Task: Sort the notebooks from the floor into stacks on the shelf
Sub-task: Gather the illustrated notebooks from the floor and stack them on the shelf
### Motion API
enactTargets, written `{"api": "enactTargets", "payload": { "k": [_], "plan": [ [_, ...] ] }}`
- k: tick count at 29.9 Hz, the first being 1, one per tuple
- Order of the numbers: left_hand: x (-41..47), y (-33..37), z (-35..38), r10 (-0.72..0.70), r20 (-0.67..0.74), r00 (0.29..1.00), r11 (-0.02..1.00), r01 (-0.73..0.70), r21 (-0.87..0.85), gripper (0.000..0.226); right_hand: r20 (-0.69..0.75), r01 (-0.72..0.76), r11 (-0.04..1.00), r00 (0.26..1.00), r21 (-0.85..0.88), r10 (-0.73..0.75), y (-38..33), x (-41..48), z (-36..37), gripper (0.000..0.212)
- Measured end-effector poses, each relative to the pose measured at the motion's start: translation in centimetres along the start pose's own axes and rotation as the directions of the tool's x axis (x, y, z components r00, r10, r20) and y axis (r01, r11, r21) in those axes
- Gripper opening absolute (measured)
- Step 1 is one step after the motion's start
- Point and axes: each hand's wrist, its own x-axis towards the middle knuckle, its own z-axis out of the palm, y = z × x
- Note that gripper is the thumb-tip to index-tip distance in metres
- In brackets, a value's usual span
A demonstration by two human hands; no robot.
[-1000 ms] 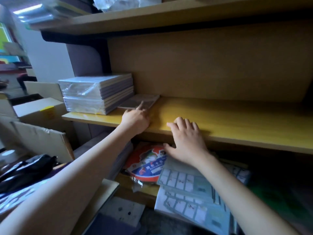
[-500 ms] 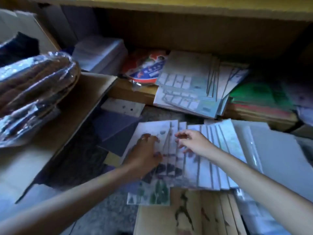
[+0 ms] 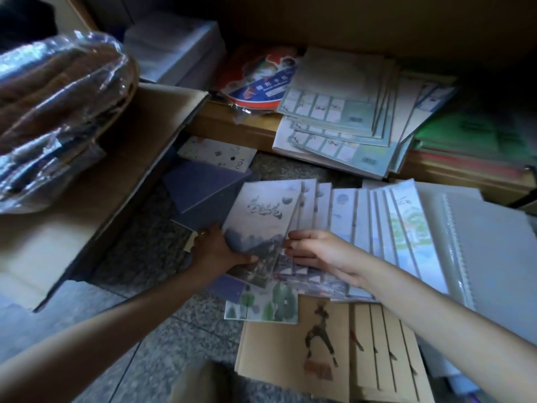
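- My left hand (image 3: 216, 251) grips the top notebook (image 3: 261, 222), thumb over its cover, at the left end of the fan (image 3: 363, 222).
- My right hand (image 3: 322, 254) rests on the fan, fingers slightly bent; whether it grips anything I cannot tell.
- The fan and the brown notebooks (image 3: 319, 344) lie on the floor (image 3: 139, 257); I judge most of the sorting remains.
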Motion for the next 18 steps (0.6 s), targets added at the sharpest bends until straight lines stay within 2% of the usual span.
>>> {"api": "enactTargets", "payload": {
  "k": [1,2,6,8,12,15,17,18],
  "plan": [
    [0.5,-0.3,0.0,-0.002,0.006,1.000,0.998,0.002,-0.061,0.137,0.007,0.005,1.000,1.000,0.006,-0.005,-0.1,0.0,0.1,0.020],
    [0.7,-0.5,-0.1,0.011,0.007,1.000,0.991,-0.010,-0.136,0.128,0.014,0.013,1.000,1.000,0.002,-0.013,-0.1,-0.1,0.1,0.024],
    [-1.2,0.4,-1.4,0.093,-0.114,0.989,0.949,-0.123,-0.292,0.045,0.020,0.052,0.999,0.998,-0.012,-0.052,0.1,-0.5,-0.1,0.026],
    [-2.5,1.2,-2.3,0.193,-0.148,0.970,0.904,-0.234,-0.358,0.020,-0.006,0.089,0.996,0.996,0.002,-0.089,0.5,-0.7,-0.4,0.029],
    [-5.0,4.1,-4.2,0.271,-0.233,0.934,0.798,-0.353,-0.488,0.019,-0.162,0.198,0.977,0.969,0.072,-0.185,0.9,-1.5,-1.0,0.035],
    [-6.6,7.4,-5.6,0.311,-0.310,0.898,0.648,-0.439,-0.623,0.007,-0.203,0.306,0.945,0.938,0.111,-0.280,-0.2,-2.4,-1.2,0.036],
    [-7.0,9.8,-7.0,0.326,-0.370,0.870,0.567,-0.493,-0.659,0.005,-0.235,0.423,0.906,0.881,0.003,-0.411,-2.2,-3.5,-1.3,0.046],
    [-7.1,11.0,-7.8,0.332,-0.385,0.861,0.534,-0.508,-0.676,0.006,-0.260,0.500,0.861,0.823,-0.091,-0.506,-3.6,-4.0,-1.2,0.049]
  ]
}}
